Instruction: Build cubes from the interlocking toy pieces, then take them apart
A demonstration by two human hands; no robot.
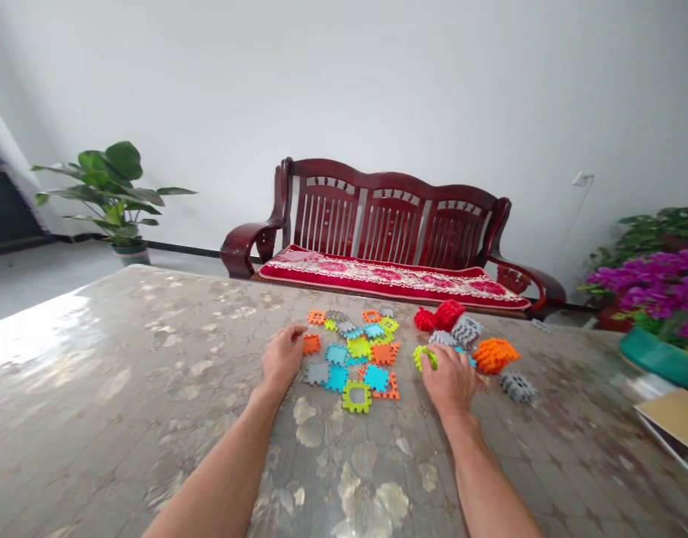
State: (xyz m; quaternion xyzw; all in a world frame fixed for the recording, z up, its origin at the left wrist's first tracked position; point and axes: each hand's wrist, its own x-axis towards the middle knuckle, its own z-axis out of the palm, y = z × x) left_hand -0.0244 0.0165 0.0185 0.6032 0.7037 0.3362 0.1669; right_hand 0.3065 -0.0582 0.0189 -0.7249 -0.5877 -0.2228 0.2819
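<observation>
Loosely curved, my left hand (284, 360) rests at the left side of a spread of puzzle tiles, its thumb and index finger slightly apart. Right beside its fingertips lies an orange tile (311, 344). My right hand (451, 377) is at the right, with its thumb and fingers closed on a lime-green notched tile (424, 357). A blue piece (468, 357) shows partly behind its fingers. Between my hands lie several flat tiles with toothed edges, among them a green frame tile (356, 397), a blue tile (337, 378) and a grey tile (317, 373).
Right of the tiles sit red blocks (449, 314), an orange block (496, 355) and a grey block (518, 387). A covered table (198, 418) carries everything. A flower pot (660, 359) and a book (674, 418) are at the right; a wooden bench (388, 202) stands behind.
</observation>
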